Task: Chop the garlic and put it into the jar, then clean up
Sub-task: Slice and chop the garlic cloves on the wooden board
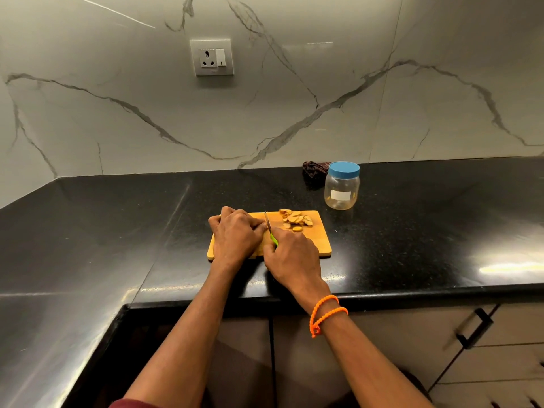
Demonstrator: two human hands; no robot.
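Note:
A wooden cutting board [319, 242] lies on the black counter. A pile of pale sliced garlic pieces [295, 219] sits on its far right part. My left hand [235, 234] is curled over the board's left side, knuckles up; whatever it holds down is hidden under the fingers. My right hand [291, 254] grips a small knife [268, 226] by its green handle, blade pointing away, right beside my left fingers. A clear plastic jar [341, 189] with a blue lid screwed on stands behind the board to the right.
A dark crumpled cloth [313, 169] lies behind the jar against the marble wall. A wall socket [211, 57] is above. The counter's front edge [412, 293] runs below my wrists, with drawers [500, 348] underneath at right.

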